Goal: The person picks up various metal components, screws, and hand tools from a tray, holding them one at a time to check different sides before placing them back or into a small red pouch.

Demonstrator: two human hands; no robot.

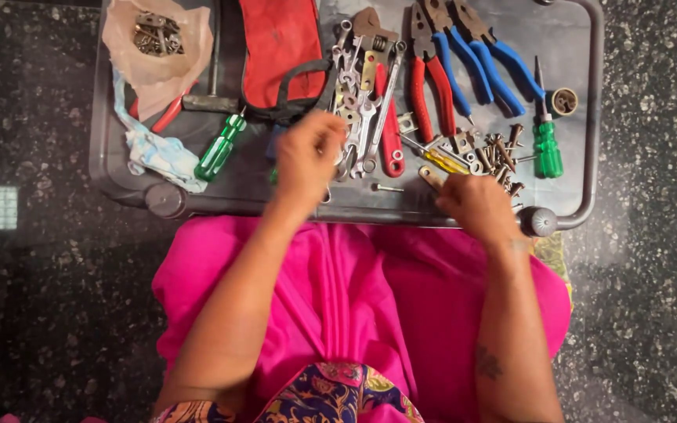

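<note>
Reaching over a dark tray (589,117) on the floor, the left hand (307,160) curls its fingers onto a bundle of spanners (362,102), whose long axis runs away from the person, just beyond the knuckles. Nearer the tray's front edge, the right hand (476,205) pinches a small brass-coloured piece (431,177) beside scattered screws (499,153); red-handled pliers (430,86) lie between the hands.

Bare tray (268,192) surface lay open between the green screwdriver (219,146) and spanners (358,110); scattered screws (499,153) blocked the right side.
</note>
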